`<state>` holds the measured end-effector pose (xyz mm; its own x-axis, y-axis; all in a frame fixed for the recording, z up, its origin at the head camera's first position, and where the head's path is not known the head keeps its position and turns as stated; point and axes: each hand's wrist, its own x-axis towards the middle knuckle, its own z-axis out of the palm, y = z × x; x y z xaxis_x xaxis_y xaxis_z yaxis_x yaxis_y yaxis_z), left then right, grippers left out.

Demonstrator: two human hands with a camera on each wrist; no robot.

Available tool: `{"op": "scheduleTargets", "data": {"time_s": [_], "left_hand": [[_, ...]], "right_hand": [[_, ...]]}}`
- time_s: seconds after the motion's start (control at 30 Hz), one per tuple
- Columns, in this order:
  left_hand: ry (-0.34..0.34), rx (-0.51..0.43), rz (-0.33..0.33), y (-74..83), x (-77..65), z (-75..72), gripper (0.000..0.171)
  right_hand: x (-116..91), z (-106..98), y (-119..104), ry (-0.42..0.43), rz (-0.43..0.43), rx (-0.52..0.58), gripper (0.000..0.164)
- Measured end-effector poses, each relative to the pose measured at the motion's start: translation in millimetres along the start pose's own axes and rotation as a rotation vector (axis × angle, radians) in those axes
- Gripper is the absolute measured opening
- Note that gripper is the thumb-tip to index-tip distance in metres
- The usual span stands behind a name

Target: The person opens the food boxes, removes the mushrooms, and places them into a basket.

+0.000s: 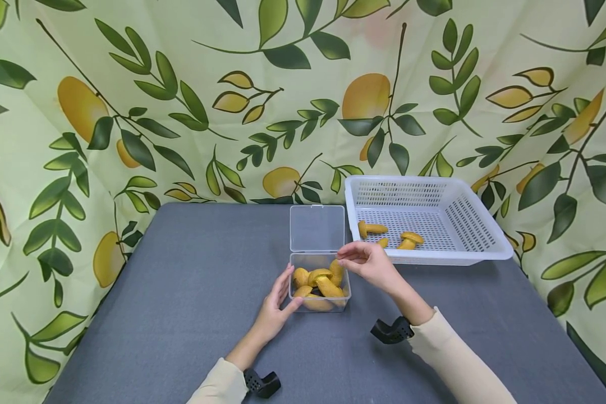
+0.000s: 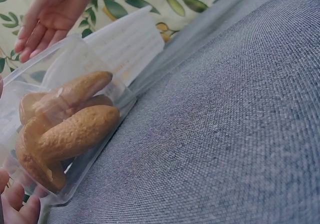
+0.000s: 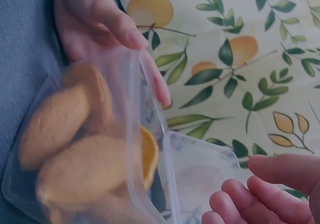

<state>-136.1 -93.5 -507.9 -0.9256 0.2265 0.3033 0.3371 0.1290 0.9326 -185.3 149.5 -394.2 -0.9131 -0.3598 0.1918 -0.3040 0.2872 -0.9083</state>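
A small clear plastic box (image 1: pixel 320 306) holds several yellow-brown mushrooms (image 1: pixel 328 287), piled up to about its rim. My left hand (image 1: pixel 274 307) grips the box at its left side, thumb round the front corner and fingers along the wall. Over the box's right back corner is my right hand (image 1: pixel 367 264), beside a mushroom standing there. In the right wrist view that hand (image 3: pixel 275 196) shows loosely bent fingers with nothing between them. The box's hinged lid (image 1: pixel 317 229) lies back, away from me. The left wrist view shows mushrooms (image 2: pixel 80 131) through the clear wall.
A white perforated basket (image 1: pixel 441 256) stands behind and right of the box, close to the lid. Inside lie a few mushrooms (image 1: pixel 411 240), one partly hidden by its front rim. A grey cloth (image 1: pixel 207 280) covers the table; leaf-patterned fabric (image 1: pixel 182 112) hangs behind.
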Motion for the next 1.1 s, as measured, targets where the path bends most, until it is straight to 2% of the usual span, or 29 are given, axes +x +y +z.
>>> {"op": "scheduleTargets", "data": {"time_s": [0.1, 0.2, 0.67, 1.1], "left_hand": [[-0.001, -0.001, -0.003, 0.4, 0.6, 0.0, 0.065], [-0.006, -0.007, -0.001, 0.7, 1.3, 0.0, 0.065], [-0.004, 0.012, -0.009, 0.6, 1.0, -1.5, 0.065], [-0.006, 0.030, 0.020, -2.4, -0.5, -1.3, 0.063]], "right_hand": [[2.5, 5.9, -1.3, -0.039, 0.055, -0.037, 0.020], [5.3, 11.6, -0.1, -0.067, 0.069, -0.068, 0.021], [15.1, 28.2, 10.6, -0.132, 0.023, -0.103, 0.020], [20.0, 36.1, 12.6, -0.152, 0.019, -0.189, 0.024]]}}
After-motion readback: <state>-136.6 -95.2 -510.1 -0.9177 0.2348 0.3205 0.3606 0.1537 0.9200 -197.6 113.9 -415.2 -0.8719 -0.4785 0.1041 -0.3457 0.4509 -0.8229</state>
